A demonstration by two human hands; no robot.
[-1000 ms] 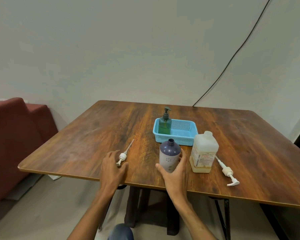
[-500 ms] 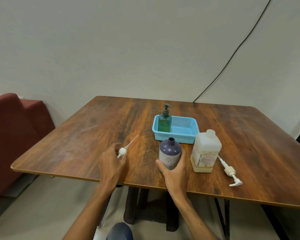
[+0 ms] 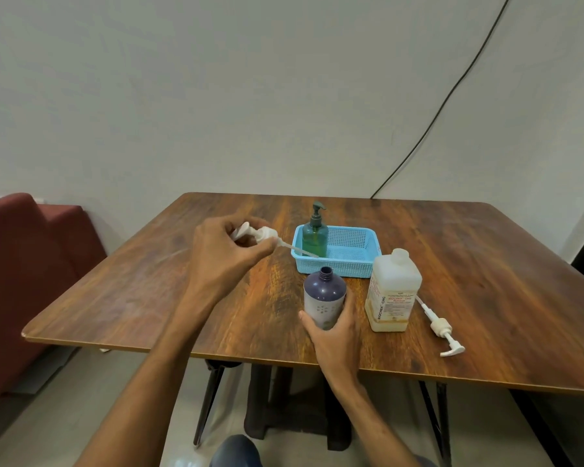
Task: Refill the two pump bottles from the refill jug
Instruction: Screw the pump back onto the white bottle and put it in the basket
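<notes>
The purple bottle has a pale dotted label; the pump bottle is green, basket light blue, jug whitish, tabletop brown wood-grain.

Left of and beyond the purple bottle, the left grip covers part of a blurred white pump. The right grip hides that bottle's lower near side. Right of the bottle, the refill jug bears print too small to read, and the bench runs off the picture's edge.

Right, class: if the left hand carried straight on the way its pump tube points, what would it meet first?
Likely the green pump bottle in the blue basket: the pump tube held by the left hand overlaps it, though depth is unclear.
</notes>
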